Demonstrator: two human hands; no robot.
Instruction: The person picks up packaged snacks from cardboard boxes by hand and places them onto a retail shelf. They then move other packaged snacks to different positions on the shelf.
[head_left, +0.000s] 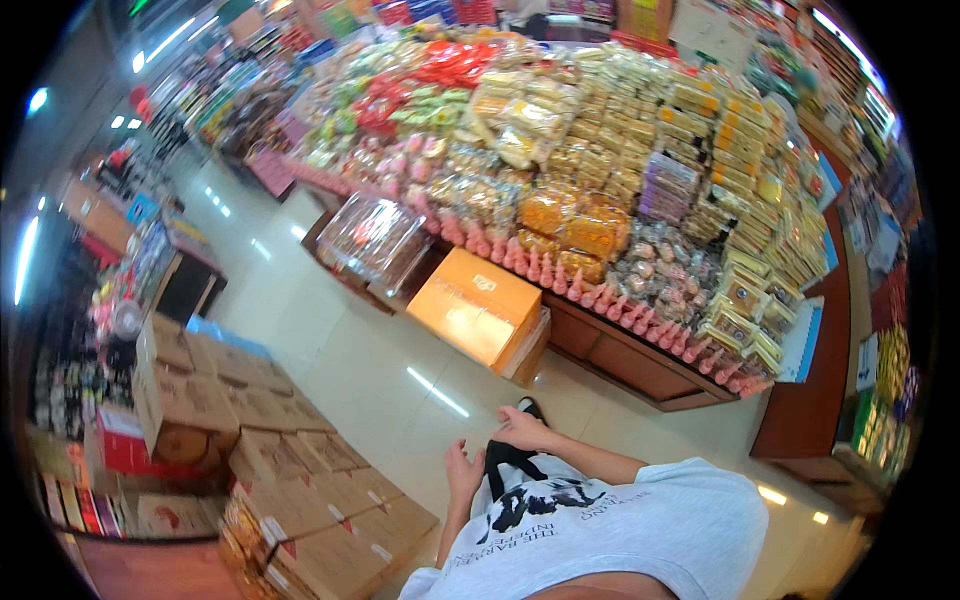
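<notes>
My left hand hangs in front of my body with thumb and fingers apart, holding nothing. Close beside it, my right hand is empty too, its fingers loosely curled and pointing towards the left hand. Neither hand touches any goods. Beyond them, an orange carton stands against the front of a display counter. Next to that carton is a box of clear-wrapped packs. The counter is heaped with packaged snacks, among them orange packs, purple packs and red bags.
Stacked cardboard cartons rise close by on my left, with more cartons behind. A glossy tiled floor runs between them and the counter. Pink trim lines the counter's edge. A brown wooden cabinet stands at the right.
</notes>
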